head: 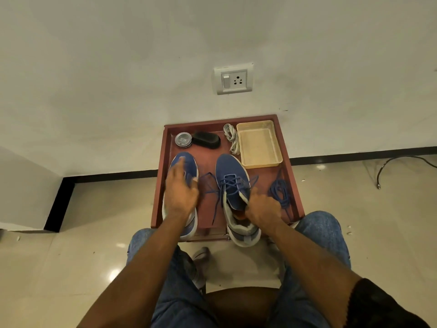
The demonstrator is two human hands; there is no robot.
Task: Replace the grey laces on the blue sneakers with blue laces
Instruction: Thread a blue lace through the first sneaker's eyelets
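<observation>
Two blue sneakers on a red-brown table (287,162), toes toward twelve o'clock.
Left sneaker (186,168): laces not discernible; left hand (181,194) lies over its middle, fingers spread and relaxed, gripping nothing.
Right sneaker (233,176): threaded with a blue lace (228,185), loose ends trailing toward nine o'clock; right hand (262,209) at its four o'clock, fingers curled on the collar edge.
Spare blue lace (280,192): bundled, just at three o'clock of the right hand.
Grey laces (233,138): heaped at twelve o'clock of the right sneaker, beside a beige tray (259,144).
Polish tin (183,139) and black brush (206,139): at twelve o'clock of the left sneaker.
</observation>
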